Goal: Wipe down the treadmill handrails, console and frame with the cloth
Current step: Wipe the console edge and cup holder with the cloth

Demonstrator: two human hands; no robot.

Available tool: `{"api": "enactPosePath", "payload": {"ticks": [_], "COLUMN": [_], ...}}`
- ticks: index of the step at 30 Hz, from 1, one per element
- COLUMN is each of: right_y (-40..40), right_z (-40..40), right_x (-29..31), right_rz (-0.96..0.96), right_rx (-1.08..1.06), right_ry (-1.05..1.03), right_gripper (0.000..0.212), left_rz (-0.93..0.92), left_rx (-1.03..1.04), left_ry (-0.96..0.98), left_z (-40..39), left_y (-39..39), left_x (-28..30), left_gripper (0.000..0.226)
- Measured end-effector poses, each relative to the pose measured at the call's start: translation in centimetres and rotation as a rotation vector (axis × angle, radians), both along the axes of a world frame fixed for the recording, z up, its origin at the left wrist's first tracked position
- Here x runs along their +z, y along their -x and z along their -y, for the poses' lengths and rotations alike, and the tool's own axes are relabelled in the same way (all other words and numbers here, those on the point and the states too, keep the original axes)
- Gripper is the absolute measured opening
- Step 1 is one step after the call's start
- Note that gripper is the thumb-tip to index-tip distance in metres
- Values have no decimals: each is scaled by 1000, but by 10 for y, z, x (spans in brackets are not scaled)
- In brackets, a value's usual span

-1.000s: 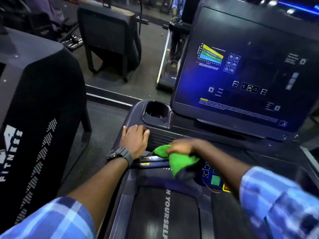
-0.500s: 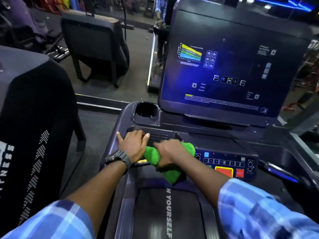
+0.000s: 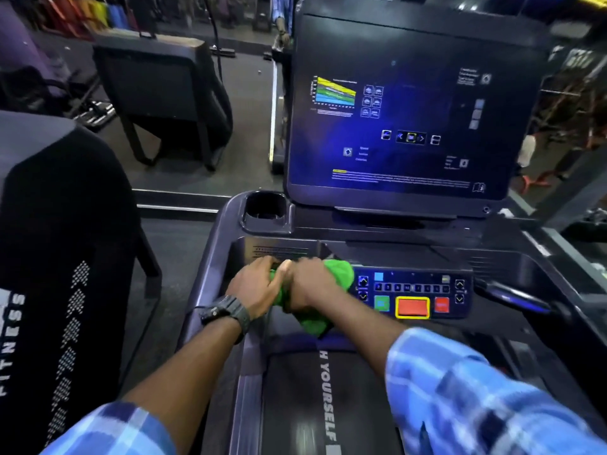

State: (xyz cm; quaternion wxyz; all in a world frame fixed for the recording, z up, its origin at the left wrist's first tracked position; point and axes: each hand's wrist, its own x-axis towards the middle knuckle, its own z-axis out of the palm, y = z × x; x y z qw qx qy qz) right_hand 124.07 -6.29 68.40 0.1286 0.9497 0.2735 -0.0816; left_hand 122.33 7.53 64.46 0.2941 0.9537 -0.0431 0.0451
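Observation:
A green cloth (image 3: 338, 274) lies bunched on the dark treadmill console (image 3: 216, 244), just left of the button panel (image 3: 414, 290). My right hand (image 3: 308, 284) is closed over the cloth and presses it down. My left hand (image 3: 256, 287), with a black watch on the wrist, touches the right hand and its fingers fold onto the cloth's left edge. The left handrail under the hands is hidden. The large screen (image 3: 404, 119) stands behind, lit with a coloured chart. A dark right handrail (image 3: 515, 295) juts out past the panel.
A cup holder (image 3: 264, 206) sits at the console's back left. The belt (image 3: 328, 405) with white lettering runs below. A black neighbouring machine (image 3: 59, 257) fills the left side. More gym machines (image 3: 157, 93) and a person's arm stand behind.
My left hand has slid right and closed in on the cloth beside my right hand. The cloth has shifted slightly right toward the button panel. The camera has turned left, showing the whole panel.

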Motion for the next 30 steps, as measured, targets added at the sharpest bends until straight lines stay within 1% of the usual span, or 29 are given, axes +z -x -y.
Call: {"api": "enactPosePath", "payload": {"ticks": [1,3,4,5,7,9,11,12,13,16,19,20,22,24,26,28,30], "right_y": [4,3,-3,-9,-25,-39,-49,-53,-56,-60,-64,-65,-66,-58,-42,-21,-11], "right_z": [1,20,34,47,68,80,93,104,118,172,215,218,203,177,163,178,215], "right_x": [-5,-7,-1,10,35,52,52,47,42,32,33,33,34,34,34,40,48], "right_rz": [20,-15,-55,-106,-158,-118,-76,-61,-44,-25,-8,-18,-64,-113,-158,-181,-150], "right_rx": [56,153,172,149,41,-88,-265,-355,-437,-650,-779,-785,-732,-617,-467,-372,-392], "right_ry": [2,-8,-25,-50,-137,-265,-417,-461,-459,-359,-291,-273,-300,-357,-420,-467,-489], "right_gripper": [59,73,74,71,62,57,54,52,50,44,40,39,39,39,42,51,58], "left_rz": [31,103,130,136,91,27,-4,-5,-3,15,19,23,24,29,39,65,84], "left_rx": [27,60,53,30,-27,-78,-111,-121,-125,-128,-116,-112,-116,-139,-158,-166,-179], "left_ry": [-6,24,46,67,83,53,7,-13,-29,-56,-49,-42,-20,1,11,9,-28], "left_z": [0,2,3,6,15,27,38,44,50,63,71,73,79,88,98,112,130], "left_y": [0,3,4,5,6,5,6,7,9,14,15,14,13,11,8,3,-1], "left_x": [1,4,4,5,7,5,4,4,5,7,8,8,9,11,14,18,25], "left_gripper": [59,58,58,58,61,67,72,74,74,71,72,75,80,79,73,66,64]}}
